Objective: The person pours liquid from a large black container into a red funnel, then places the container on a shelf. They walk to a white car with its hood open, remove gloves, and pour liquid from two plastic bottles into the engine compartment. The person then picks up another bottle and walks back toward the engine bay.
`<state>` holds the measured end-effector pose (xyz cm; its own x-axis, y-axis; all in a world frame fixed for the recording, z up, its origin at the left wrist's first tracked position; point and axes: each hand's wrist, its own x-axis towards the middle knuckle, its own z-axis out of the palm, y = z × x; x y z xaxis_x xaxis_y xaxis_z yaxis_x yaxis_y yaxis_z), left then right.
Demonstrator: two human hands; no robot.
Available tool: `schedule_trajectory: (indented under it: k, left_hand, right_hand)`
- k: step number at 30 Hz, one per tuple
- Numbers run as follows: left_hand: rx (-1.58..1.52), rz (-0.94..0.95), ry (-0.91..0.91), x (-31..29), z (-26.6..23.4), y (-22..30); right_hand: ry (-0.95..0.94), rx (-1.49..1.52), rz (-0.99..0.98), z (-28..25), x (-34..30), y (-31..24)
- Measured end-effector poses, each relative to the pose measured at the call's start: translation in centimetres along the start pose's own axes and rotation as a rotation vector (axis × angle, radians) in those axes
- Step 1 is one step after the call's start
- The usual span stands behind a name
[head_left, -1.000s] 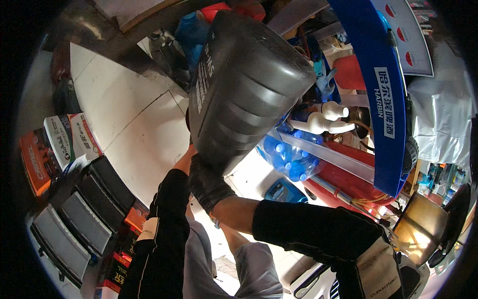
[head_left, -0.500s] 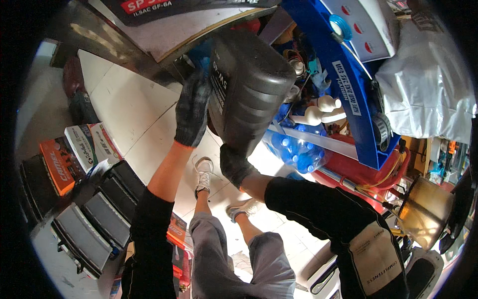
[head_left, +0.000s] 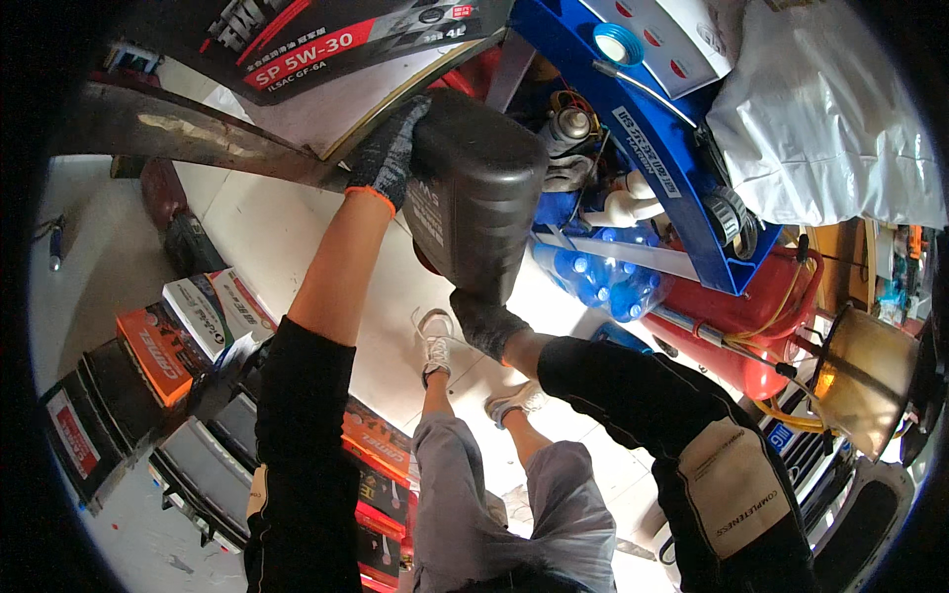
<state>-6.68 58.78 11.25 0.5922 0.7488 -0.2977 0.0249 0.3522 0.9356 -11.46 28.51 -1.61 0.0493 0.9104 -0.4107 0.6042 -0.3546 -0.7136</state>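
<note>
A big black plastic motor oil jug (head_left: 486, 183) is tilted in front of me, between my two gloved hands. My left hand (head_left: 386, 153), in a dark grey knit glove with an orange cuff, is closed on its upper left side; some of the fingers are hidden. Lower down, my right hand (head_left: 484, 324) wears a matching glove and grips the jug's near lower end, where its fingertips are out of sight. Just beyond the jug is the edge of a worktop (head_left: 326, 104) bearing a black and red oil carton (head_left: 346, 44).
At right stands a blue metal rack (head_left: 662, 168) with a white box (head_left: 662, 44) on it. Blue-capped bottles (head_left: 603, 272) and a red tank (head_left: 732, 306) sit below. Car batteries (head_left: 203, 465) and an orange box (head_left: 153, 356) lie on the left.
The jug has shifted left in view, closer to the worktop edge. My left hand has moved up along its side. The view has shifted, showing more of the oil carton.
</note>
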Motion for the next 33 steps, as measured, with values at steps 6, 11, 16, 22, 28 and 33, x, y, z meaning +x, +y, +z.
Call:
schedule_trajectory:
  k: [6, 11, 16, 22, 28, 33]
  left_hand:
    - [-0.158, -0.049, 0.13, 2.2, -1.8, -2.6]
    - [-0.113, 0.018, 0.055, 2.6, -1.9, -2.9]
    - [0.128, 0.051, 0.074, 2.6, -0.2, -2.0]
    - [1.116, 0.692, -0.221, -0.3, 1.1, 2.3]
    - [1.123, 0.916, -0.728, -5.1, 3.1, 8.6]
    - [1.572, 0.82, -1.062, -7.9, 5.7, 13.4]
  right_hand:
    - [-0.007, -0.346, -0.087, -1.5, -0.5, -1.4]
    - [0.25, -0.201, 0.086, 0.1, -0.1, -0.5]
    - [0.44, -0.94, -0.131, 1.2, 0.4, 1.4]
    - [0.099, -0.373, 0.162, 2.0, 1.5, 1.5]
    - [0.205, -0.338, 0.138, 1.3, 1.2, -0.1]
    - [0.25, 0.093, 0.255, -0.4, 0.7, -2.3]
